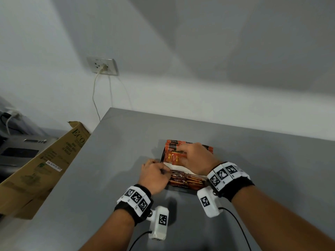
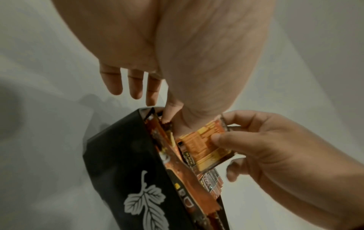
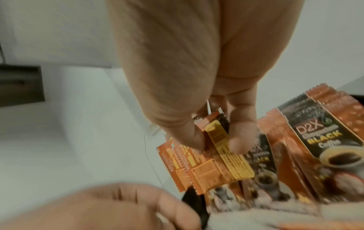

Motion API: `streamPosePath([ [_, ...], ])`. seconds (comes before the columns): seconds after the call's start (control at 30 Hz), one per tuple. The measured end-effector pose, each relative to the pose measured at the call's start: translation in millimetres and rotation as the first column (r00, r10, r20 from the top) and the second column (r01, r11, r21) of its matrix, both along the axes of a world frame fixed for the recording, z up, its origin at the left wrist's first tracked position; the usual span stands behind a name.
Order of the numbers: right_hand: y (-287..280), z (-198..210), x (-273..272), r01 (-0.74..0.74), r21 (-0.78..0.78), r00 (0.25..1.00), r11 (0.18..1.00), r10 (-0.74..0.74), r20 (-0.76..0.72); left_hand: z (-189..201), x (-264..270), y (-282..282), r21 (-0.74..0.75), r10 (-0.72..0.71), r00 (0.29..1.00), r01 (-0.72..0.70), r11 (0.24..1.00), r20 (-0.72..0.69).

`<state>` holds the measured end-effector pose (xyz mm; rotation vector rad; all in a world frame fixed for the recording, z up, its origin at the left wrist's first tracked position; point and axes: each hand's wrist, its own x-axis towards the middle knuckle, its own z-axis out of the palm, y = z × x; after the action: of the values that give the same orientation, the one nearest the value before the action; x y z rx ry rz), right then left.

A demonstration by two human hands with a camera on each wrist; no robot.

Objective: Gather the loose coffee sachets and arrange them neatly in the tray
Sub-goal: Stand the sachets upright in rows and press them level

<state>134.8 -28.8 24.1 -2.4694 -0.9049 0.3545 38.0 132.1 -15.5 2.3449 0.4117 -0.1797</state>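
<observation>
1. Nearest to us, our two forearms reach over the grey table [image 1: 126, 142]; both wrists carry bands with black-and-white marker squares and a small white camera unit with a cable.
2. Our left hand [image 1: 154, 175] sits at the near left corner of the black tray [image 2: 122, 155]. From the head view its fingers are curled, and the left wrist view shows the forefinger and thumb tucked down inside the tray's end among the sachets, the other three fingers hanging loose; we cannot make out exactly what the two fingers grip.
3. Our right hand [image 1: 196, 158] pinches one orange coffee sachet [image 3: 218, 144] between thumb and fingers, over the tray.
4. The tray stands on the table between our hands. Its side bears a white leaf print. Our hands and wrists hide much of it in the head view.
5. More sachets [image 3: 323, 140] stand packed in a row in the tray; the print reads "D2X" and "BLACK Coffee", the smaller text is too blurred to read.
6. Farther left, a cardboard box [image 1: 45, 163] leans against the table edge.
7. On the wall behind, a socket [image 1: 103, 67] holds a plug with a pale cord hanging down.
</observation>
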Motion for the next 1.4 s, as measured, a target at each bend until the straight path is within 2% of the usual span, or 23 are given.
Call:
streamPosePath([
  [0.07,-7.2,12.8,2.6,0.095,0.087,0.993,0.992,-0.088,-0.080,1.8,0.1,0.8,-0.059,0.049,0.997,-0.045,0.997,0.056],
  [0.13,-14.3,21.2,3.6,0.214,0.161,0.968,0.963,-0.188,-0.165,5.4,2.6,0.2,-0.281,0.183,0.975,-0.143,0.949,0.123],
  [0.17,-17.0,23.6,1.8,0.281,0.216,0.942,0.935,-0.226,-0.246,10.8,3.9,-2.9,-0.429,0.251,0.958,-0.169,0.887,0.141],
  [0.2,-18.6,25.7,-1.6,0.344,0.291,0.905,0.893,-0.233,-0.356,15.5,5.7,-7.2,-0.568,0.307,0.941,-0.176,0.804,0.142],
  [0.27,-17.7,31.4,-14.4,0.462,0.415,0.791,0.784,-0.153,-0.592,23.4,10.6,-16.9,-0.816,0.379,0.921,-0.150,0.559,0.091],
  [0.33,-12.8,34.7,-28.8,0.547,0.454,0.647,0.703,-0.012,-0.762,34.3,13.9,-26.3,-0.955,0.339,0.940,-0.082,0.284,0.020],
  [0.37,-10.5,34.8,-34.6,0.565,0.448,0.599,0.692,0.029,-0.800,39.8,14.6,-29.8,-0.980,0.302,0.953,-0.073,0.186,-0.014],
  [0.4,-8.4,32.6,-39.4,0.570,0.433,0.577,0.698,0.035,-0.816,44.2,15.0,-32.7,-0.990,0.271,0.961,-0.086,0.114,-0.052],
  [0.43,-7.1,29.0,-42.1,0.556,0.413,0.605,0.721,-0.011,-0.796,46.4,15.8,-34.4,-0.992,0.255,0.963,-0.107,0.062,-0.088],
  [0.47,-7.0,27.6,-44.3,0.522,0.387,0.691,0.760,-0.110,-0.715,47.9,16.7,-36.2,-0.992,0.259,0.960,-0.121,0.028,-0.110],
  [0.5,-9.4,25.3,-44.5,0.475,0.349,0.796,0.808,-0.225,-0.561,49.3,18.1,-38.0,-0.992,0.282,0.952,-0.128,0.014,-0.119],
  [0.53,-11.9,26.6,-45.1,0.435,0.318,0.870,0.843,-0.301,-0.391,50.1,19.6,-37.2,-0.991,0.311,0.943,-0.132,0.018,-0.120],
  [0.6,-20.5,35.4,-47.8,0.331,0.319,0.942,0.888,-0.295,-0.158,53.6,19.1,-36.8,-0.989,0.302,0.946,-0.138,0.056,-0.115],
  [0.63,-24.7,39.5,-47.2,0.239,0.325,0.970,0.915,-0.210,-0.122,55.2,17.9,-37.2,-0.987,0.268,0.957,-0.135,0.087,-0.107],
  [0.73,-28.8,47.9,-44.4,-0.029,0.184,0.996,0.982,0.043,-0.073,57.6,13.9,-42.3,-0.981,0.193,0.977,-0.119,0.155,-0.088],
  [0.83,-29.0,44.7,-41.7,-0.099,0.192,0.995,0.976,0.102,-0.007,56.8,11.2,-48.8,-0.985,0.169,0.983,-0.098,0.145,-0.073],
  [0.9,-31.2,45.8,-42.3,-0.082,0.231,0.996,0.970,0.090,-0.025,57.4,11.1,-49.8,-0.987,0.157,0.980,-0.133,0.087,-0.118],
  [0.97,-33.0,45.6,-43.2,-0.049,0.227,0.991,0.973,0.076,-0.108,54.9,11.2,-47.0,-0.987,0.172,0.976,-0.149,0.059,-0.137],
  [1.07,-36.9,42.7,-41.2,0.149,0.364,0.949,0.919,-0.029,-0.315,52.0,10.4,-43.9,-0.987,0.183,0.978,-0.119,0.110,-0.097],
  [1.13,-40.0,38.6,-38.8,0.256,0.416,0.934,0.873,-0.112,-0.340,50.3,11.1,-41.6,-0.983,0.195,0.978,-0.107,0.152,-0.077],
  [1.27,-42.9,31.4,-40.7,0.308,0.423,0.909,0.852,-0.133,-0.394,47.2,11.3,-43.6,-0.968,0.223,0.973,-0.103,0.228,-0.051],
  [1.33,-42.6,31.3,-41.8,0.350,0.448,0.900,0.823,-0.162,-0.404,47.5,11.0,-46.9,-0.968,0.238,0.970,-0.104,0.228,-0.048],
  [1.4,-42.6,31.5,-41.7,0.406,0.477,0.875,0.780,-0.182,-0.449,47.8,11.8,-47.9,-0.977,0.243,0.966,-0.134,0.164,-0.091],
])
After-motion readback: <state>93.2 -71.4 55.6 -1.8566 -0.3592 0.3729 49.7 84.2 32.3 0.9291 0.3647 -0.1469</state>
